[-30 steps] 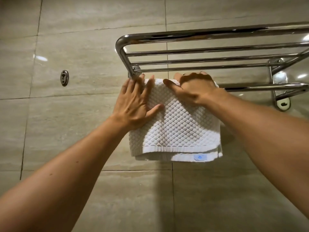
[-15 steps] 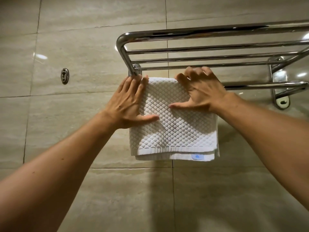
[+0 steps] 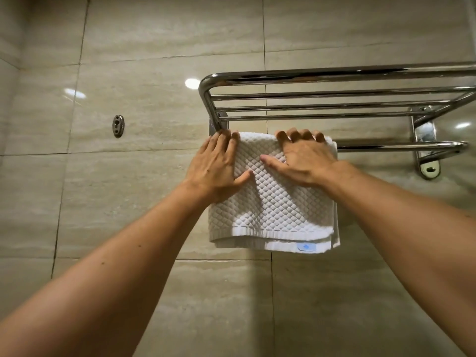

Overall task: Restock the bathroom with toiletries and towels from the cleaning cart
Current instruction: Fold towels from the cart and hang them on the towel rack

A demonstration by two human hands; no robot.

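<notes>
Towel (image 3: 273, 202) hung folded over lower rail (image 3: 396, 146) of chrome rack (image 3: 334, 73). Your left hand (image 3: 217, 167) lay flat, fingers straight, on its left edge; right hand (image 3: 302, 161) spread on top fold, fingertips curling over rail. Likely soft, light, limp: you'd best take it at fold, both sides.

1. A white towel (image 3: 273, 202) with a raised diamond weave hangs folded over the lower bar of a chrome rack (image 3: 334, 73), at the bar's left end.
2. Its hemmed edges hang level at the bottom, the back layer slightly lower, showing a small blue label (image 3: 306, 247).
</notes>
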